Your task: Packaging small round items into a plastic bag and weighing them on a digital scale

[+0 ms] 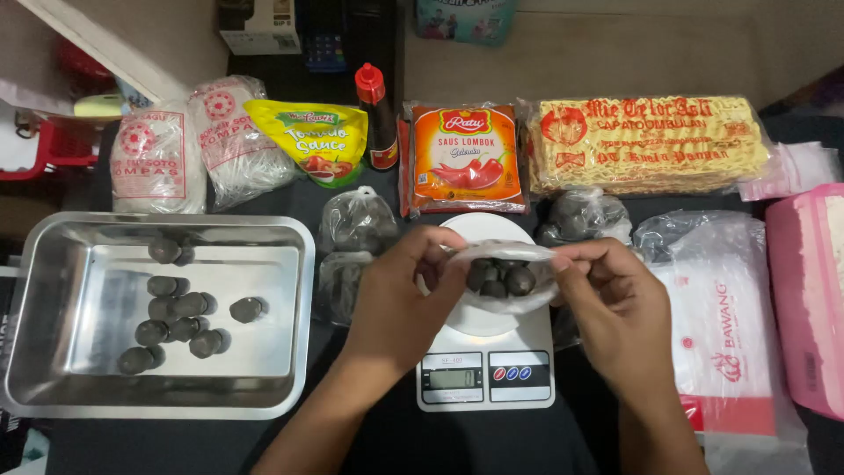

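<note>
Plastic bag (501, 280) of dark round balls sits over the white kitchen scale (486, 352), held between both my hands at its mouth. Left hand (400, 295) pinches the left edge of the opening, right hand (615, 303) pinches the right edge, both closed on the film. Bag mouth runs left-right between the two grips, its belly hanging just below and resting on or just above the scale plate; can't tell which. Both hands equally near, one on each end. Left of the left hand: two tied bags of the same dark balls (352, 251), then a steel tray (158, 387) with loose balls (176, 317) in it. Another filled bag (580, 215) behind the right hand. Right of it, a stack of clear printed bags (730, 334) and a pink tub (809, 290). Far edge of the bench: noodle packs, sauce pouches, red-capped bottle (378, 114).
</note>
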